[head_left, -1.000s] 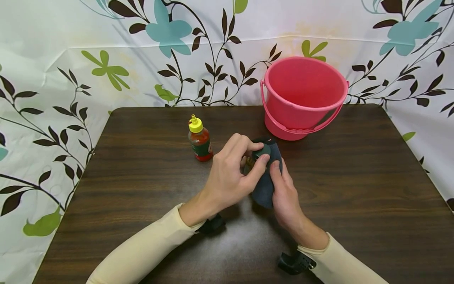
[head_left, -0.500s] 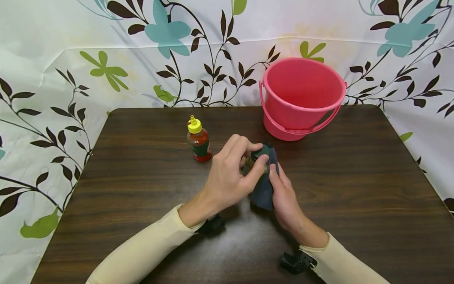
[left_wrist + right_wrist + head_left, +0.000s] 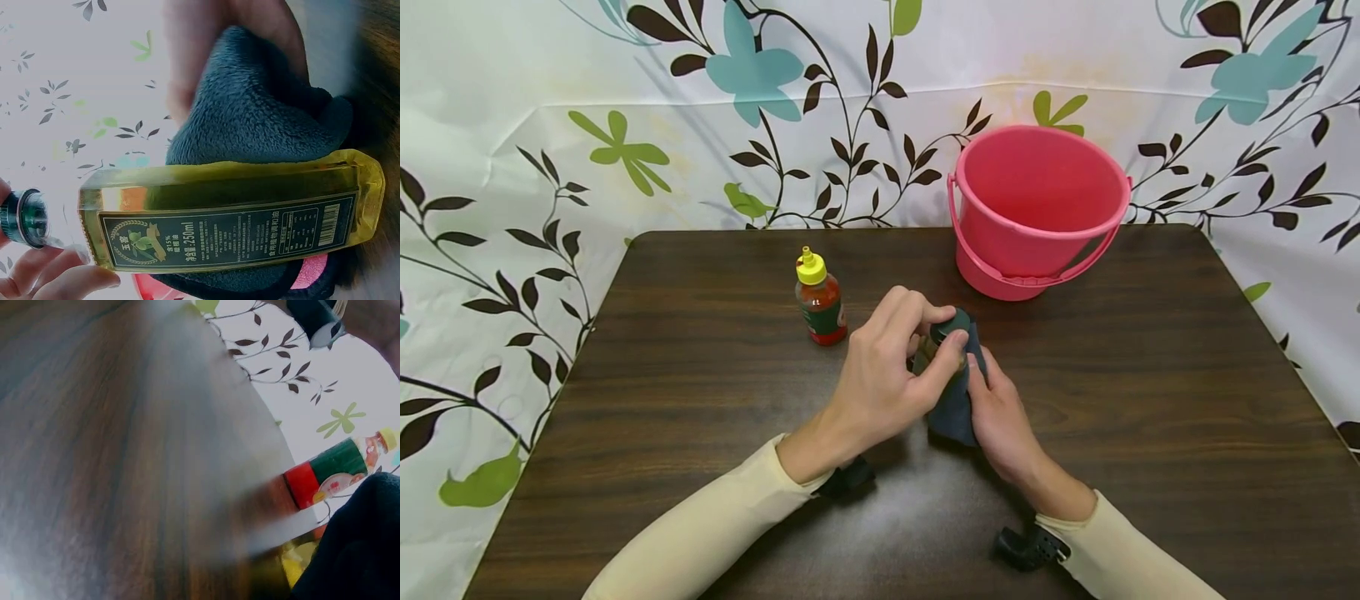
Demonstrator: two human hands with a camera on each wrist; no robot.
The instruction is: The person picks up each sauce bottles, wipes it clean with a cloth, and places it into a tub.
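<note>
Left hand [image 3: 880,367] had the dark green cap [image 3: 952,321] pinched; right hand [image 3: 1000,417] was gripping the blue-grey cloth [image 3: 953,412] against the oil bottle [image 3: 219,225]. In the last second I saw cloth and right hand slip lower along the bottle, baring more around the cap; left hand barely moved. I read that as a wiping stroke, bottle steadied from the top. Bottle sat between both hands above the table [image 3: 1112,375]; couldn't tell base contact. Farther: sauce bottle [image 3: 822,308] upright, then pink bucket [image 3: 1015,250], both unmoved.
</note>
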